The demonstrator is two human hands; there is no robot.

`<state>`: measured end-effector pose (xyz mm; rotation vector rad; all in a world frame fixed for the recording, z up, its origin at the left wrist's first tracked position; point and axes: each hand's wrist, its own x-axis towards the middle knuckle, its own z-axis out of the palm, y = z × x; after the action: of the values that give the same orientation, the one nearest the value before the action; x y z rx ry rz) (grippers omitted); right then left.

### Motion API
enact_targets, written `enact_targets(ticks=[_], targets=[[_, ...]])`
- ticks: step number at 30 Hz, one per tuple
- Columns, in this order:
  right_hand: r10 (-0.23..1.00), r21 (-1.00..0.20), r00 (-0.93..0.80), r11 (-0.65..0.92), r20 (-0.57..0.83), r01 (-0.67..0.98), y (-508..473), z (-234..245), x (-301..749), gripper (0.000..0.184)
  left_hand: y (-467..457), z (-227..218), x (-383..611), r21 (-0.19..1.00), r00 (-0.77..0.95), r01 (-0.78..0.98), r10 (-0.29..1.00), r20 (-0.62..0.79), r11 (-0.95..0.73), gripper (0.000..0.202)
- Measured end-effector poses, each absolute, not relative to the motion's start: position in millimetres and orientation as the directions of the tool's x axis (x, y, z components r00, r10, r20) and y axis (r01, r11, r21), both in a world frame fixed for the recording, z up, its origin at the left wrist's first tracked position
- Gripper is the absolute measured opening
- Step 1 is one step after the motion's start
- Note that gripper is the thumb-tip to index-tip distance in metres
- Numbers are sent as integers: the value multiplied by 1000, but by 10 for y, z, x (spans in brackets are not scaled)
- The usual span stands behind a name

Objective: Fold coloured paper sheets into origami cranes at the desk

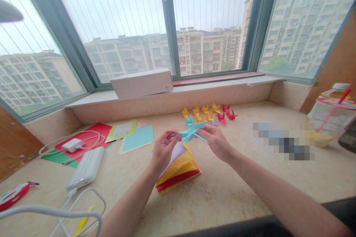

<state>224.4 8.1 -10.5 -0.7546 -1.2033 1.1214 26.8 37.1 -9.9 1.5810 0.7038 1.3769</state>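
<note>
Between my two hands is a light blue origami crane (191, 132), its folded points spread out in the air above the counter. My left hand (166, 147) pinches its left tip between thumb and fingers. On the other side, my right hand (215, 139) grips a right-hand part of the paper. Below lies a yellow and red paper stack (180, 170) with a lilac sheet (176, 155) on top, partly hidden by my left hand. Just beyond my hands stand several yellow cranes (205, 109), several red cranes (226, 113), a small blue crane (189, 120) and a lilac one (214, 122).
Blue paper (138, 139), red paper (91, 133) and a white charger (72, 144) with its cable lie at left. Nearer are a white power bank (86, 167) and looping cables (50, 212). A white box (142, 84) rests on the sill. A plastic cup (333, 118) stands far right.
</note>
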Motion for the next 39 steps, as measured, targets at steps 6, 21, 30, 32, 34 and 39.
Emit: enact_targets(ticks=[6,21,30,32,34,39], targets=[[946,-866,-51,269,319,-422,39,-58,2226,21,333,-67,303,956,257,-272,949,181,-109,30],[671,-634,-71,726,738,266,-32,-284,2127,20,184,-25,364,940,492,-338,860,139,42,46],[651,-624,34,710,758,326,-61,-206,2127,13,231,-44,333,952,470,-285,849,240,-112,39],[655,-636,63,699,753,328,-62,-207,2128,13,240,-47,333,954,462,-270,851,250,-133,36],[668,-662,100,685,737,303,-53,-214,2131,13,245,-44,336,952,460,-267,848,262,-149,34],[725,-745,174,642,667,180,-16,-230,2137,13,243,-24,339,947,435,-251,850,296,-201,36]])
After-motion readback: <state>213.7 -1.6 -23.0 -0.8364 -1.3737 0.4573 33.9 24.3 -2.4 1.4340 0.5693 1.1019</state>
